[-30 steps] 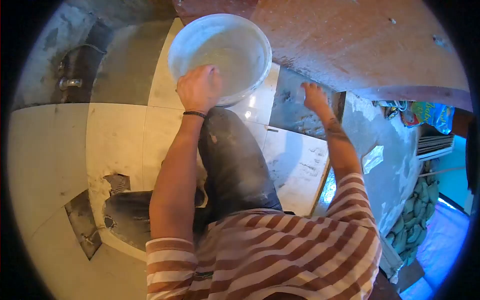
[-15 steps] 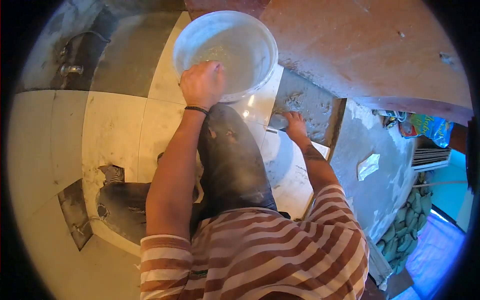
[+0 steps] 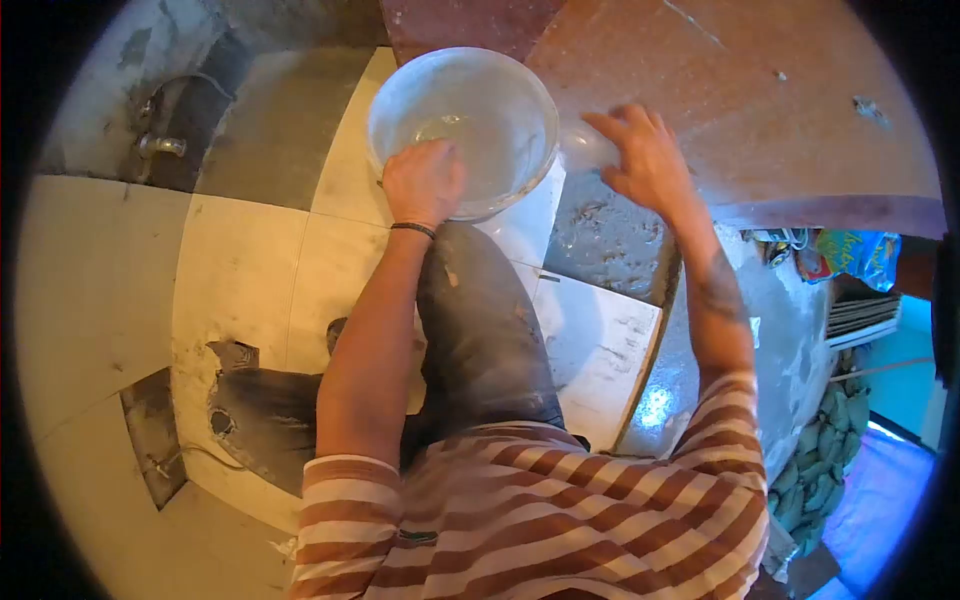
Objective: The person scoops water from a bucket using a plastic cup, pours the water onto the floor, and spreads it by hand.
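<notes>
My left hand (image 3: 425, 183) is curled over the near rim of a whitish plastic bucket (image 3: 545, 150) that has cloudy grey water in it. To the bucket's right, my right hand (image 3: 645, 160) is raised, thumb and fingers around a clear, rounded plastic cup (image 3: 588, 146). The cup is blurred, so its contents do not show. Below that hand lies a square bed of wet grey mortar (image 3: 605, 235) between the pale floor tiles. My bent knee (image 3: 480, 300) in dark trousers is close against the bucket.
Pale tiles (image 3: 240, 270) cover the floor, with a cut-out hole (image 3: 152, 435) at the left. A reddish wall (image 3: 720, 100) rises behind the mortar. A pipe fitting (image 3: 162, 146) sticks out at upper left. Stacked sacks (image 3: 825, 450) and a blue packet (image 3: 870, 260) are at the right.
My right hand has lifted off the wet mortar and moved up beside the bucket with the clear cup. My left hand stays at the bucket rim. The view has shifted slightly.
</notes>
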{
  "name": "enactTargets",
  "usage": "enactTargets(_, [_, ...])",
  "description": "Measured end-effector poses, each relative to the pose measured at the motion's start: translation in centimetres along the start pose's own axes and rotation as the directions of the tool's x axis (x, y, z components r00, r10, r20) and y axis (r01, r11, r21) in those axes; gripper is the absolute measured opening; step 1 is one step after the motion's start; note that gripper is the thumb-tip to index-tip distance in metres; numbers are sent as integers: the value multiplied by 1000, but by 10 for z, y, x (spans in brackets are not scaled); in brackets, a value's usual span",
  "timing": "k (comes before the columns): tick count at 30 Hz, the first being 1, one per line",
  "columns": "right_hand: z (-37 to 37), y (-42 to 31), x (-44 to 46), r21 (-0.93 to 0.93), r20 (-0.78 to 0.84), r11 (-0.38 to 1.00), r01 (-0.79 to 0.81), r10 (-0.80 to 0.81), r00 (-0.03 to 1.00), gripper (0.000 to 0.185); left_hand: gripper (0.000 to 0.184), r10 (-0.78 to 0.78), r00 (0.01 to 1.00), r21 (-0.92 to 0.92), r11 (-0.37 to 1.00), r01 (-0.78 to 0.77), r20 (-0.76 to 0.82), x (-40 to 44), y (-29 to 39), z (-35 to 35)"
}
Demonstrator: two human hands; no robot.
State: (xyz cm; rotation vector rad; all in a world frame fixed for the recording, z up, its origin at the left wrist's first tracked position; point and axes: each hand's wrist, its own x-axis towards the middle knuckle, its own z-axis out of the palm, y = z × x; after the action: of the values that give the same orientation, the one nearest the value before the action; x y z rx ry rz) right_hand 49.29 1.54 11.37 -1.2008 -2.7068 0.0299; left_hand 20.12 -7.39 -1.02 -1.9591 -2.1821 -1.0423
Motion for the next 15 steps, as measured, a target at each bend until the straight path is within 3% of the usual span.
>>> enactTargets(4, [-4, -46, 72, -348, 89, 933, 96, -70, 994, 54, 17, 48, 998, 16, 999, -47, -45, -1, -3, 6])
enactTargets(7, [-6, -56, 96, -463, -1, 879, 118, -134, 991, 57, 17, 64, 993, -3, 998, -65, -102, 0, -3, 8])
enactTargets(11, [-21, -41, 78, -401, -39, 913, 72, -96, 995, 59, 17, 46, 997, 0, 999, -46, -55, -3, -6, 11])
enactTargets(13, [-10, -10, 51, -241, -188, 970, -31, -15, 982, 62, 17, 33, 999, 7, 999, -33, -37, -4, -5, 9])
enactTargets(15, [23, 28, 12, -121, -166, 978, -170, 149, 975, 62, 18, 43, 998, 19, 999, -42, -39, -1, 1, 3])
